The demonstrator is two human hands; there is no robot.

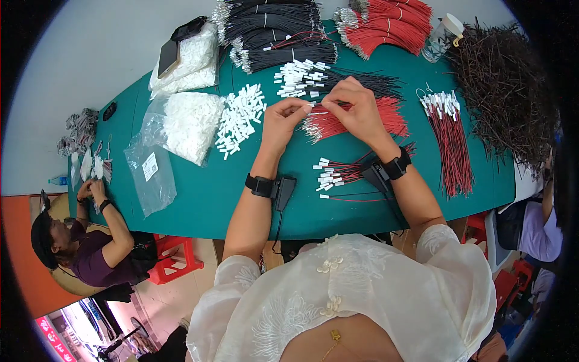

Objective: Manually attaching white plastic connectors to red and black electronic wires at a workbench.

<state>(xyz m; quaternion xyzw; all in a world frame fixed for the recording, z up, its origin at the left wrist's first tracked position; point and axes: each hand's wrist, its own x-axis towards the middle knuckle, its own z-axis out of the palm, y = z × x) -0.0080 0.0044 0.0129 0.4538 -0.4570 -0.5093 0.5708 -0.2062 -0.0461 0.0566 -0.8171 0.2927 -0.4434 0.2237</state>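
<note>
My left hand pinches a small white connector housing between thumb and fingertips. Close beside it, my right hand is closed in a pinch, apparently on the end of a thin wire whose length is mostly hidden by the fingers. Under both hands lies a bundle of red wires with bare metal ends. Just beyond are black wires with white housings on their ends. A loose pile of white housings is left of my left hand. Nearer me, several red-and-black wires with white ends lie by my right wrist.
The green table carries a bag of white housings, an empty plastic bag, black bundles, red bundles, a lidded jar, finished-looking wires and a dark wire heap. A co-worker sits at left.
</note>
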